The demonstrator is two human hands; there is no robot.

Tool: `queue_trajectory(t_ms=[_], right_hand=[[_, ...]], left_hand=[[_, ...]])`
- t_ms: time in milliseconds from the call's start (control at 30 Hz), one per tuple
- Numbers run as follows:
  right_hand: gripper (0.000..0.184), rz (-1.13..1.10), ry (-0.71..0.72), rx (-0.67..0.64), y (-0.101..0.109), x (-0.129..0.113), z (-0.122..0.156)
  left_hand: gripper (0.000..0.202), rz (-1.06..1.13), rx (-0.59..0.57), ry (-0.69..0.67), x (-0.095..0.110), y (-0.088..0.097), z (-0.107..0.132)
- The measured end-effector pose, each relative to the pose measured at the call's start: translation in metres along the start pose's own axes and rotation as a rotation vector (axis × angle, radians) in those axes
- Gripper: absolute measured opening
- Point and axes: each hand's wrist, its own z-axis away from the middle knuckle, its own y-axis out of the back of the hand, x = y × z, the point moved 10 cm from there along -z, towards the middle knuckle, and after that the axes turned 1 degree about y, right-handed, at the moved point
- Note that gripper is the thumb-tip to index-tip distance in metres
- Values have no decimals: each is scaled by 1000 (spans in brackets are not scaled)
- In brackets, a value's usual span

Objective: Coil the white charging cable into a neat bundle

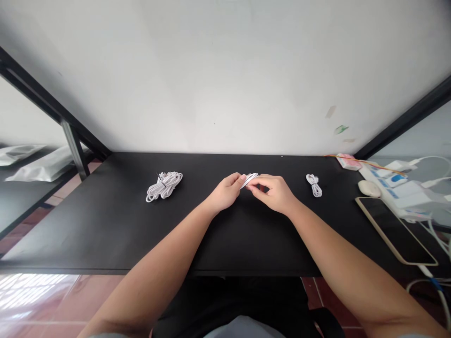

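Phone (pixel 398 230) lies at lower right of the frame on the black bench (pixel 88 225). At centre, the left hand (pixel 226 192) and right hand (pixel 277 191) both pinch a white looped cable (pixel 250 179). A large bundle (pixel 165 185) rests left of centre; a small bundle (pixel 314 185) rests right of centre. White wall (pixel 211 84) fills the top.

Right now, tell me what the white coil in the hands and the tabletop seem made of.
White coil: probably flexible plastic or rubber, smooth, judging by its evenly looped strands. Tabletop: satin black, perhaps laminate or painted metal; its soft sheen leaves that open.
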Motion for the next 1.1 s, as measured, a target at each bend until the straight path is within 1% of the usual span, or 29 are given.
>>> queue_trajectory(t_ms=[133,267,400,500,667,767,833,967,1100], right_hand=[[13,-8,-3,1,0,0,0],[12,-5,1,-2,0,-1,-1],[12,29,12,-5,1,-2,-1],[13,99,54,-22,1,-8,0],[15,253,139,-69,-1,-17,1],[18,325,187,-89,-5,-20,1],[20,361,221,-85,-7,-22,2],[23,412,273,-59,-10,-28,3],[23,437,277,-18,-10,-31,2]], left_hand=[[40,-46,40,-30,3,4,1],[40,-54,33,-54,8,3,1],[42,-57,28,-47,8,4,1],[45,-45,15,-20,4,3,0],[48,89,-45,71,-9,-3,0],[46,194,-70,143,-15,-7,0],[44,248,-83,167,-16,-9,1],[43,316,-95,157,-14,-12,1],[43,289,-71,129,-14,-10,-1]])
